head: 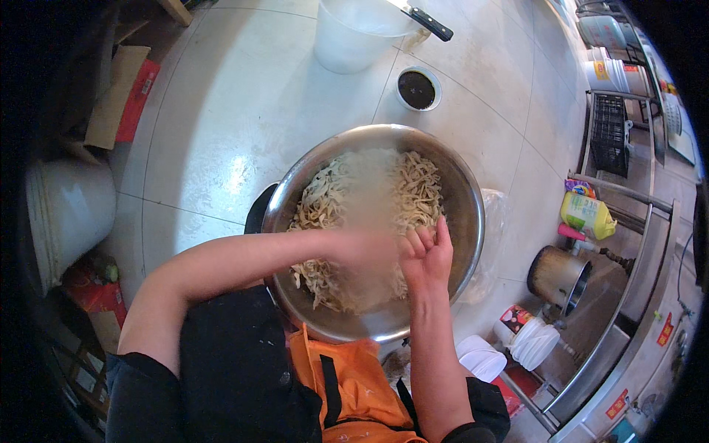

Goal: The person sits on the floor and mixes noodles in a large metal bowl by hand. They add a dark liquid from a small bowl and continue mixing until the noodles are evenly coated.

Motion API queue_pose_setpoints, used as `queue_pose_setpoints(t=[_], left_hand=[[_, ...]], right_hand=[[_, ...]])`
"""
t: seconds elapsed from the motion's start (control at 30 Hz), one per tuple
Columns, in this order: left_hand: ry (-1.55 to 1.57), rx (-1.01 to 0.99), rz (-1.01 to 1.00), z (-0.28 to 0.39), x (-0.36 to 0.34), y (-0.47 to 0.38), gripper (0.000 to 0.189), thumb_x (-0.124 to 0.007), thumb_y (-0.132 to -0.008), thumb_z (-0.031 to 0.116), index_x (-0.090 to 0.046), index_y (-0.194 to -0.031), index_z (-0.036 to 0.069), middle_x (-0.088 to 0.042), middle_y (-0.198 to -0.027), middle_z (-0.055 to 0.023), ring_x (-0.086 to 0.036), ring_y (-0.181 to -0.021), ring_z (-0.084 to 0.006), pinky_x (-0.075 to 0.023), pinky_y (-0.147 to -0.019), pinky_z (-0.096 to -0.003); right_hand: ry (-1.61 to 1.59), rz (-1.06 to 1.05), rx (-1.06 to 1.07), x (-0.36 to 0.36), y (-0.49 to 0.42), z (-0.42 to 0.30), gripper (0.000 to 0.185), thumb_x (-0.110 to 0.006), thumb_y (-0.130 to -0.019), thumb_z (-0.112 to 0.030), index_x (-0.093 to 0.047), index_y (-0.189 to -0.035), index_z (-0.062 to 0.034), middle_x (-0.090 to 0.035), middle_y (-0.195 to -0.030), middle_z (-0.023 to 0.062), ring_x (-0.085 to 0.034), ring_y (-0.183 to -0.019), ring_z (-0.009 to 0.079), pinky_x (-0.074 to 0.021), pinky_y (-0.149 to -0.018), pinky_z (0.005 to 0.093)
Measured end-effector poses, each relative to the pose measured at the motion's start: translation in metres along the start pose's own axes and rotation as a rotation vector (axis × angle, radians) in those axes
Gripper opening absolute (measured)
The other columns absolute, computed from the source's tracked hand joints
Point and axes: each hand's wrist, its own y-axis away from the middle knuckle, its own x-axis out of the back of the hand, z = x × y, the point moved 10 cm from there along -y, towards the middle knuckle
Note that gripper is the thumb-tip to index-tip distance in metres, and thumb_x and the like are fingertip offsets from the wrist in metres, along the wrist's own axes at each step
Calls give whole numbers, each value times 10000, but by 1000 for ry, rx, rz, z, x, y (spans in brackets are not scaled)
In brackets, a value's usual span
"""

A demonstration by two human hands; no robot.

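A wide stainless-steel basin [471, 266] stands before me, holding a heap of pale, limp food strips [421, 188] that I cannot name more exactly. My left hand [371, 249] reaches across from the left over the heap. A blurred patch hides its fingers and the middle of the strips. My right hand [429, 255] is over the right part of the heap, close to the left one. Its fingers curl inward, and whether strips are inside them cannot be made out.
Beyond the basin, a small tub of dark liquid [416, 89] and a large translucent bucket [346, 50] stand on the tiled floor [221, 111]. A black-handled knife [429, 23] lies across the bucket's rim. A blackened pot [556, 277] and a metal rack [637, 288] are at right; a white barrel [75, 205] is at left.
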Motion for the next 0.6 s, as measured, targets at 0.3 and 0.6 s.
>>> queue_pose_setpoints(t=[0.3, 0.6], left_hand=[[-159, -85, 162, -2, 18, 8, 439, -498, -1072, 357, -613, -864, -11, -600, -757, -158, -556, -702, -252, -480, -690, -434], [-582, 592, 429, -56, 89, 54, 556, -730, -914, 432, -586, -1215, -12, -649, -1163, -241, -673, -1045, -393, -541, -901, -462]], right_hand=[[1046, 421, 686, 69, -32, -113, 410, -563, -1064, -291, -401, -711, -159, -368, -579, -58, -364, -452, 74, -281, -403, 262], [1369, -72, 374, 101, -57, -104, 572, -684, -1001, -262, -506, -1500, -49, -476, -1560, 148, -483, -1402, 231, -382, -1148, 353]])
